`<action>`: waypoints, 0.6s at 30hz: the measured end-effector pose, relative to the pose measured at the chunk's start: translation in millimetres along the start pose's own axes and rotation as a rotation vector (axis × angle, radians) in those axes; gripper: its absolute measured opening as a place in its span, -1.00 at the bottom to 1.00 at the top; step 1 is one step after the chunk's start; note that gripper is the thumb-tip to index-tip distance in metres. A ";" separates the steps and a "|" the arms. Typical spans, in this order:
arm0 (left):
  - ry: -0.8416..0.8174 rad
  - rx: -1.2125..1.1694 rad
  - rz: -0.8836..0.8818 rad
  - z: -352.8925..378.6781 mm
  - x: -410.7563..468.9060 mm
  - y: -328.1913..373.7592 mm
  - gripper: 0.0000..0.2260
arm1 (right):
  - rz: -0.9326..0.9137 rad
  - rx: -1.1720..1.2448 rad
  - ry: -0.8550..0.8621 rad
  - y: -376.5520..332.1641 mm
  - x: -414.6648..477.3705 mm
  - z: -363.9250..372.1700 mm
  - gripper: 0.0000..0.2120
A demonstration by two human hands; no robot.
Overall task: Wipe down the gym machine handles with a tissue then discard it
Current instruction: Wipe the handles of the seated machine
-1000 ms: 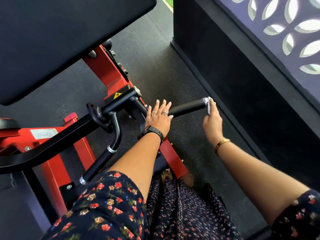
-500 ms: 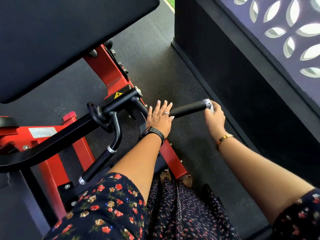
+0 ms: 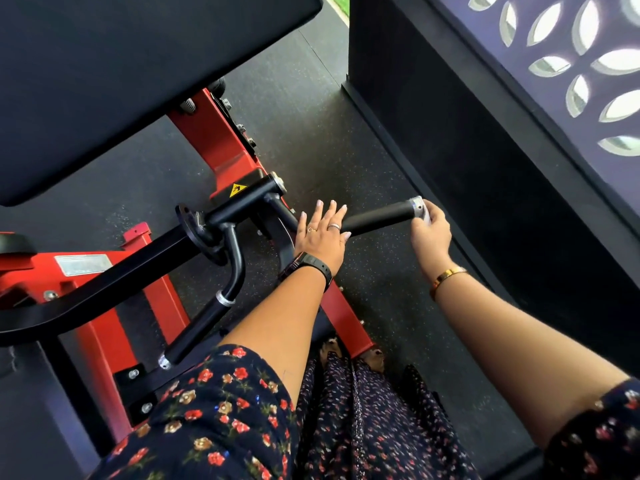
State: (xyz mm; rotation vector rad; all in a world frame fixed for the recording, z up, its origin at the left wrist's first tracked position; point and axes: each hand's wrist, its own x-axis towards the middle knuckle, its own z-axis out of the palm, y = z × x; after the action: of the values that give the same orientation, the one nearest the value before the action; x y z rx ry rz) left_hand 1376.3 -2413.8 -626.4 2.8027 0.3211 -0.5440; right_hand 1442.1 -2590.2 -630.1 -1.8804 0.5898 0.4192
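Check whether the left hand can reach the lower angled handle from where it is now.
Probably yes. The left hand lies flat on the upper handle, holding nothing, and only open air separates it from the lower handle.

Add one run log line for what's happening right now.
phase: wiping | left hand: flat on handle, inner end | right hand: holds tissue against outer end | lower handle: no hand on it

Dark speckled rubber floor [image 3: 311, 140] — a black wall [image 3: 467, 150] at right, daylight through a leaf-cut screen [image 3: 571, 64] above.
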 end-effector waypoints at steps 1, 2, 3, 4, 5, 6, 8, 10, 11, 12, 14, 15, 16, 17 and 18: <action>0.000 0.001 0.000 -0.1 0.2 0.1 -0.52 | -0.036 -0.011 0.008 2.0 -5.1 1.3 -0.48; 0.000 0.004 0.002 0.0 0.3 0.1 -0.52 | -0.089 -0.034 0.002 3.6 -9.0 2.6 -0.43; -0.001 0.007 0.005 -0.3 0.8 0.1 -0.52 | -0.165 -0.073 -0.009 7.0 -9.3 4.5 -0.40; -0.003 0.009 0.007 -0.2 0.9 0.2 -0.52 | -0.246 -0.146 -0.030 7.8 -8.7 5.2 -0.39; -0.004 0.013 0.006 -0.2 1.0 0.1 -0.52 | -0.326 -0.223 -0.053 8.0 -4.1 6.0 -0.41; -0.005 0.017 0.005 -0.1 0.8 0.0 -0.52 | -0.379 -0.293 -0.074 4.7 0.9 5.2 -0.44; -0.006 0.017 0.005 -0.3 1.0 -0.3 -0.52 | -0.343 -0.361 -0.126 -7.1 10.9 0.9 -0.50; -0.005 0.012 0.007 0.1 0.7 -0.9 -0.52 | -0.203 -0.343 -0.178 -15.5 21.5 -2.4 -0.53; -0.004 0.007 0.008 0.3 0.3 -0.9 -0.52 | -0.117 -0.293 -0.198 -16.5 25.1 -2.8 -0.55; -0.003 0.005 0.008 0.7 0.1 -1.0 -0.52 | -0.030 -0.207 -0.208 -16.4 24.7 -2.8 -0.57; -0.005 0.020 0.009 1.4 0.6 -1.5 -0.52 | 0.098 0.052 -0.195 -12.1 20.7 -1.0 -0.65; -0.004 0.035 0.010 1.8 1.0 -2.1 -0.51 | 0.141 0.183 -0.177 -10.6 15.3 0.4 -0.69; -0.004 0.047 0.011 2.3 1.4 -2.6 -0.51 | 0.184 0.302 -0.159 -9.9 7.9 2.2 -0.71; -0.005 0.053 0.012 2.4 1.7 -3.2 -0.51 | 0.229 0.430 -0.143 -9.9 0.5 5.8 -0.71; -0.008 0.055 0.013 2.2 1.9 -3.1 -0.51 | 0.260 0.557 -0.125 -11.4 -6.9 9.6 -0.69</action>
State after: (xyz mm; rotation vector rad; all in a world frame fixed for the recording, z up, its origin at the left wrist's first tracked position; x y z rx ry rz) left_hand 1376.5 -2411.3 -629.8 2.8530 0.2899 -0.5692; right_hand 1442.9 -2576.4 -621.3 -1.2439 0.7781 0.4785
